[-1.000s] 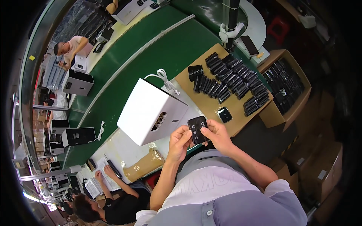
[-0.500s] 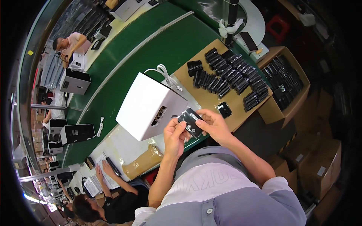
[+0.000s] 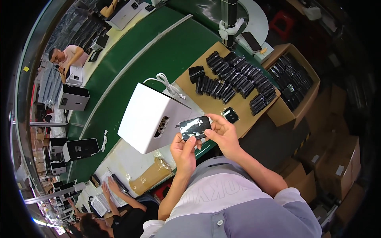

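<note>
Head view: left hand (image 3: 183, 154) and right hand (image 3: 223, 135) both had the flat black device (image 3: 195, 128), up in front of the waist, near the white box (image 3: 143, 117). Left thumb pressed on its lower edge, other fingers curled behind, so a pinch. Right thumb sat at the lower right corner, index finger along the right edge, pinching too; remaining fingertips partly hidden. Device looked to be in shiny clear film, face up, tilted slightly.

White box stood at an angle left of the hands, dark cutout in its side, white cable (image 3: 162, 84) lying just behind it. Right of that, cardboard sheet (image 3: 206, 104) on the green bench (image 3: 166, 53): rows of black wrapped packets (image 3: 232, 77), plus one similar device (image 3: 230, 114) lying apart, just beyond the right hand. Open carton (image 3: 311, 93) beside the sheet held more black packets.

Brown taped package (image 3: 151, 177) lay left of the left forearm. Past it, a co-worker in black (image 3: 133, 217) had both hands over papers. Another co-worker in pink (image 3: 75, 54) sat across the bench.
</note>
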The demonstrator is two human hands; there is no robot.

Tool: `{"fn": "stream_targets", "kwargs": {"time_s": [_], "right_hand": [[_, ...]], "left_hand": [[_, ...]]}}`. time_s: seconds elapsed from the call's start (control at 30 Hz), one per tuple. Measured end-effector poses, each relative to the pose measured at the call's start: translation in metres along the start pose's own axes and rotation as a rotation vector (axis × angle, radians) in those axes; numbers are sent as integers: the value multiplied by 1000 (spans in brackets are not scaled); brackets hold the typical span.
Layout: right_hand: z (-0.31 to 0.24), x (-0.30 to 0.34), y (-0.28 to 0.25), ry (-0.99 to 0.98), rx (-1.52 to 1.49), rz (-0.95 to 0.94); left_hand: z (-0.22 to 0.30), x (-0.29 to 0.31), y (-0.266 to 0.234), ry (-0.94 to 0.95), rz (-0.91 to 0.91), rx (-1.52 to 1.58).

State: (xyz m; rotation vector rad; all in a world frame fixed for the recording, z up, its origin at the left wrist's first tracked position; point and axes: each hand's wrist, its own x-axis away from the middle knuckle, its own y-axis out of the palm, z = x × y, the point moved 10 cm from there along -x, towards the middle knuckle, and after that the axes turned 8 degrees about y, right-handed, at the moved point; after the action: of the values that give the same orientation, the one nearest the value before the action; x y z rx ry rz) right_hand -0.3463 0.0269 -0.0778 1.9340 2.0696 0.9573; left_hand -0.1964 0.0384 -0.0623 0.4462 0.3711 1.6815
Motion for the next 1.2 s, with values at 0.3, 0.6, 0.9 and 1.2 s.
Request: {"fn": "stream_targets", "kwargs": {"time_s": [0.3,0.6,0.9,1.2], "right_hand": [[-23,12,-9,-73,30,-19],[-36,10,-11,-80,24,43],[-17,3,-10,150,-319,-169],[-32,0,2,131,-391,-370]], "left_hand": [[12,3,2,-83,-40,-23],[24,4,10,-94,-153,-61],[40,-3,15,4,-163,-158],[34,-6,12,-19,-124,47]]}}
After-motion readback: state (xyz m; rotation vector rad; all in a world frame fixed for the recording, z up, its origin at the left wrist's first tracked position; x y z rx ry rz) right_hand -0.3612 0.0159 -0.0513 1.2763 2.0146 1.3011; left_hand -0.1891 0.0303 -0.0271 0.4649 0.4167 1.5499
